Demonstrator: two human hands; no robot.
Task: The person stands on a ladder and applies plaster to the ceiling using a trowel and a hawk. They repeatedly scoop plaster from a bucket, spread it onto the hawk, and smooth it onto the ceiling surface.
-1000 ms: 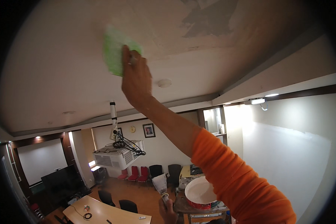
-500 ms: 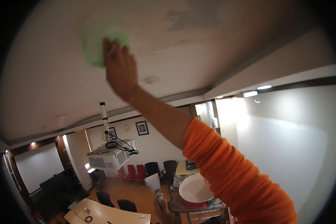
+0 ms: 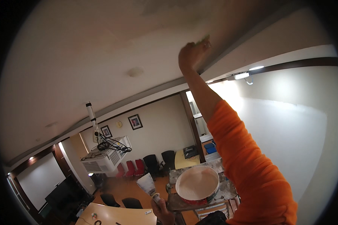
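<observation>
My right hand (image 3: 194,54) is raised to the ceiling (image 3: 101,45), closed on a thin green putty spreader (image 3: 203,39) seen nearly edge-on. Whether the spreader's edge touches the surface is hard to tell. Darker, smeared patches mark the ceiling near it. Low in the view, my left hand (image 3: 162,210) grips the handle of a putty knife (image 3: 146,183), its wide blade pointing up and coated whitish. Right of that hand, a round pan of pale putty (image 3: 197,183) stands on a stained platform (image 3: 174,202).
A projector (image 3: 105,155) with looped cables hangs from the ceiling on a pole. Below are a wooden table (image 3: 116,215), several black and red chairs (image 3: 139,167), and a yellow-topped desk (image 3: 187,160). A ceiling beam (image 3: 281,45) runs along the right.
My right hand has swept the green spreader across the ceiling to the right, toward the beam. The view has shifted somewhat. My left hand still holds the putty knife low down.
</observation>
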